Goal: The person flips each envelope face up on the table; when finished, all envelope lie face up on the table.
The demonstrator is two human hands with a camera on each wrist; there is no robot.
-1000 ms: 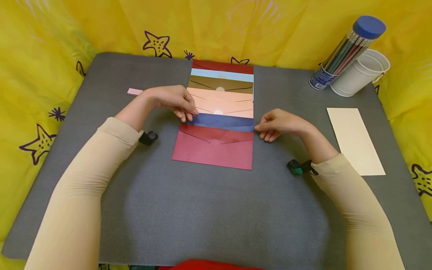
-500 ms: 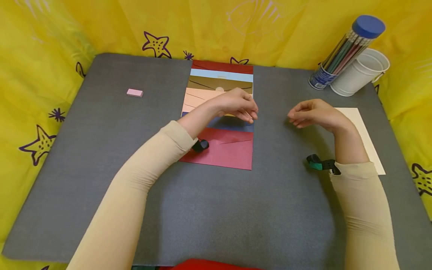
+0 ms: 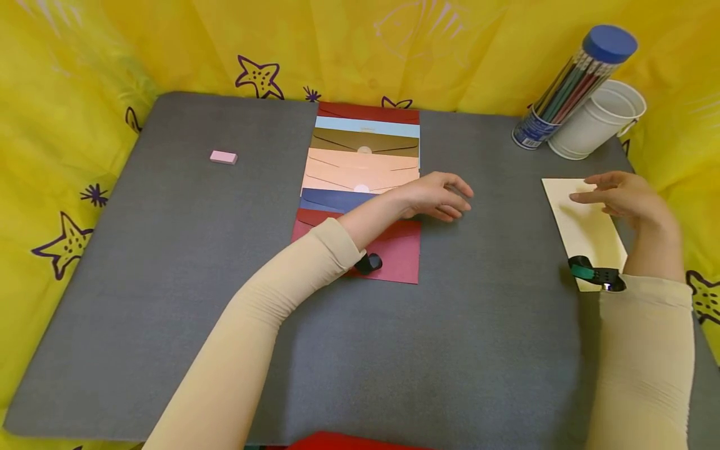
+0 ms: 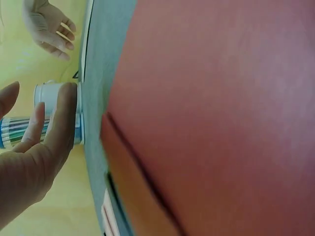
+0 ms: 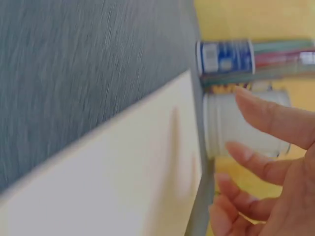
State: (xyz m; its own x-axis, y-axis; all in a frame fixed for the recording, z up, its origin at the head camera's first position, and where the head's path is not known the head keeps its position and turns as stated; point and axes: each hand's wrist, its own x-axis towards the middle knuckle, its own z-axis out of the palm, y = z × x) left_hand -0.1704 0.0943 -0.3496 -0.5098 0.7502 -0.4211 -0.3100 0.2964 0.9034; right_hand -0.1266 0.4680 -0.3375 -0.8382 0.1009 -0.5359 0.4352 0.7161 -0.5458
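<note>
A row of overlapping envelopes runs down the middle of the table in the head view. From the back come a dark red envelope (image 3: 368, 113), a light blue one (image 3: 337, 125), an olive-brown one (image 3: 337, 140), peach ones (image 3: 332, 169), a blue one (image 3: 332, 200) and a rose-red one (image 3: 402, 265) in front. My left hand (image 3: 435, 197) hangs just right of the row, fingers loosely spread, holding nothing; its forearm crosses above the envelopes. My right hand (image 3: 630, 195) is over a cream paper rectangle (image 3: 570, 215) lying at the right, fingers apart; no grip on it shows.
A tube of pencils (image 3: 579, 81) with a blue lid stands at the back right, beside a white metal bucket (image 3: 590, 122). A pink eraser-like block (image 3: 223, 157) lies at the back left. Yellow patterned cloth (image 3: 337, 44) borders the grey table (image 3: 169, 262).
Both hands have moved right. The left has left the blue envelope's left edge and crossed the row; the right has gone from its right edge to above the cream paper.
</note>
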